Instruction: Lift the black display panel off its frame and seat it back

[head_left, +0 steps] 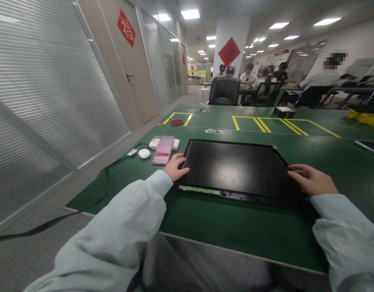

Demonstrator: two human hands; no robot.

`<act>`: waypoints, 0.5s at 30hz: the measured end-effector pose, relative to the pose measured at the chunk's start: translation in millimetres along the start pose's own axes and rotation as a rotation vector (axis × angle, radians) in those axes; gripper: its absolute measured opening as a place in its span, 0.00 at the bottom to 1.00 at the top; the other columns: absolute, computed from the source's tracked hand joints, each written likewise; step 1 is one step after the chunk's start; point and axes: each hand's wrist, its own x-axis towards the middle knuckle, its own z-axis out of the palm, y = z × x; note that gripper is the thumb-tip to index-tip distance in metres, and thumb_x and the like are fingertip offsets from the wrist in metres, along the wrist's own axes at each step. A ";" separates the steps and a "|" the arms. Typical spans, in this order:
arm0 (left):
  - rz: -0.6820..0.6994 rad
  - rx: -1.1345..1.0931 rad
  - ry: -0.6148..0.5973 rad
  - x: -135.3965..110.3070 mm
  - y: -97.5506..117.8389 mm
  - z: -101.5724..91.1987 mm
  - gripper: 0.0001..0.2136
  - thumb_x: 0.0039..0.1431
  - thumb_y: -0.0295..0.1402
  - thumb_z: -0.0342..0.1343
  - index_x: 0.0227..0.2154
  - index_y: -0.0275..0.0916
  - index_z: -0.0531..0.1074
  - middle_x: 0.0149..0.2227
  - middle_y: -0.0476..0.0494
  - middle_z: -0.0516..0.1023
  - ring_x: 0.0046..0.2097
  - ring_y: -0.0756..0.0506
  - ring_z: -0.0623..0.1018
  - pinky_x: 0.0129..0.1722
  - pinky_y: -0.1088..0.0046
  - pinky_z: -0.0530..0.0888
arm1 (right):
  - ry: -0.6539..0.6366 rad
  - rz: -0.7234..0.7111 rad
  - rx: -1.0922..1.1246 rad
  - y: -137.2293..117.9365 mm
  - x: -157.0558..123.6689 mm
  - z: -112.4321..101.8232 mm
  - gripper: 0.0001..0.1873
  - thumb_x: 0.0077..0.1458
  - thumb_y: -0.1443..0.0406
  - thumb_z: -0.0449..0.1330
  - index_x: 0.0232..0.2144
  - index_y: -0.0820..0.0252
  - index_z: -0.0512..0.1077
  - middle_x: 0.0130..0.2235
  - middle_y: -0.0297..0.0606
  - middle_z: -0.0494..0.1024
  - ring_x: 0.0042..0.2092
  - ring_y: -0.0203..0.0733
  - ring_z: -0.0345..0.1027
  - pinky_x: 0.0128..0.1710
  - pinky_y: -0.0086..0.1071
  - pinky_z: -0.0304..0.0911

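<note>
A black LCD screen panel with a dark frame lies face up before me, its near edge tilted slightly. A green circuit-board strip runs along the left part of that near edge. My left hand grips the panel's left side, with thumb and fingers on the frame. At the right side, my right hand pinches the frame between thumb and fingers. The undersides of both grips are hidden. I cannot tell whether the panel is resting on the table or raised a little.
On the green table, a phone and a white rounded case sit left of the panel. Red-handled scissors, small silvery pieces and a dark box lie farther back. A black strap crosses the left edge.
</note>
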 end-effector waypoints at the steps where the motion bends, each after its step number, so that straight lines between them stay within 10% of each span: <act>1: -0.006 0.005 0.000 0.1 0.6 0.2 0.23 0.51 0.47 0.74 0.48 0.40 0.86 0.67 0.29 0.76 0.74 0.23 0.74 0.78 0.44 0.70 | -0.005 0.009 -0.008 -0.3 0.5 -0.2 0.36 0.41 0.40 0.67 0.48 0.51 0.85 0.36 0.38 0.90 0.25 0.49 0.77 0.33 0.45 0.75; 15: 0.001 0.062 0.017 3.4 2.1 3.3 0.17 0.51 0.38 0.72 0.44 0.42 0.82 0.67 0.32 0.75 0.75 0.25 0.73 0.80 0.44 0.67 | 0.043 -0.023 -0.026 -5.4 -8.5 2.0 0.31 0.46 0.42 0.65 0.47 0.51 0.85 0.37 0.38 0.90 0.25 0.48 0.76 0.36 0.46 0.76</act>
